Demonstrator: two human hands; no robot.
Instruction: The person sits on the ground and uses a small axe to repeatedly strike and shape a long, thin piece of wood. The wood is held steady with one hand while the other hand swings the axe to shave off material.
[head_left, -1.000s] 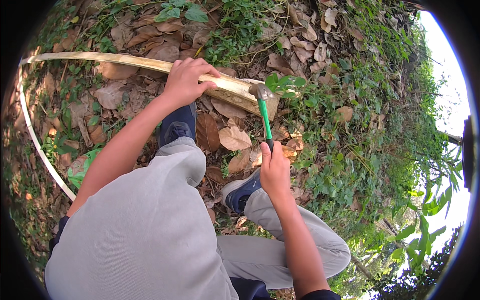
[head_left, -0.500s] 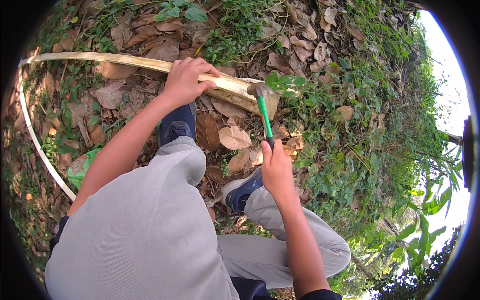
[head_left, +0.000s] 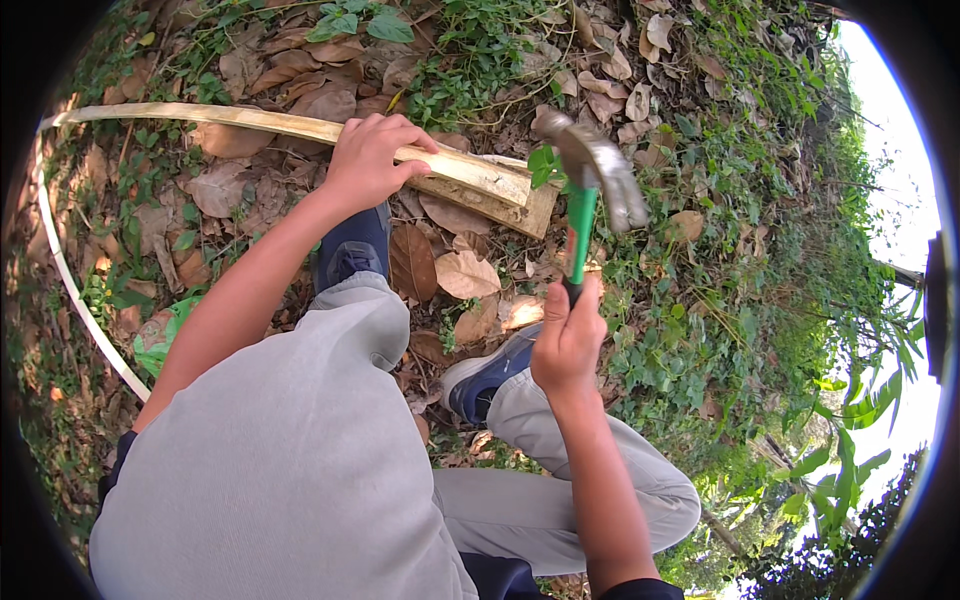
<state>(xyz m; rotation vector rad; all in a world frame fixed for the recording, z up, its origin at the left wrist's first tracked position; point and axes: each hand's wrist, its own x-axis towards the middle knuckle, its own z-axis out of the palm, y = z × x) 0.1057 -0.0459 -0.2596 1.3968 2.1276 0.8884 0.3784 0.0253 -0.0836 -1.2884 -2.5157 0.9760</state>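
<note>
My left hand (head_left: pixel 372 165) grips a long pale wooden strip (head_left: pixel 475 172), fingers over its far edge and thumb on the near side. Beneath the strip's right end lies a short, rougher wooden board (head_left: pixel 538 212), jutting out a little past it. In my right hand (head_left: pixel 570 342) is a claw hammer (head_left: pixel 582 225) with a green handle and black grip. Its metal head, smeared by motion, is raised to the right of the strip's end and apart from it. Whether a nail stands in the wood is too small to tell.
Another pale strip (head_left: pixel 72 270) curves down the left side, joining the long one at the far left corner. My blue shoes (head_left: pixel 355 250) and grey-trousered legs are close below the wood. Dry leaves (head_left: pixel 468 275) and green creepers (head_left: pixel 680 330) cover the ground.
The hammer has moved from the strip's right end up and to the right, along with my right hand. My left hand and the wood have stayed in place.
</note>
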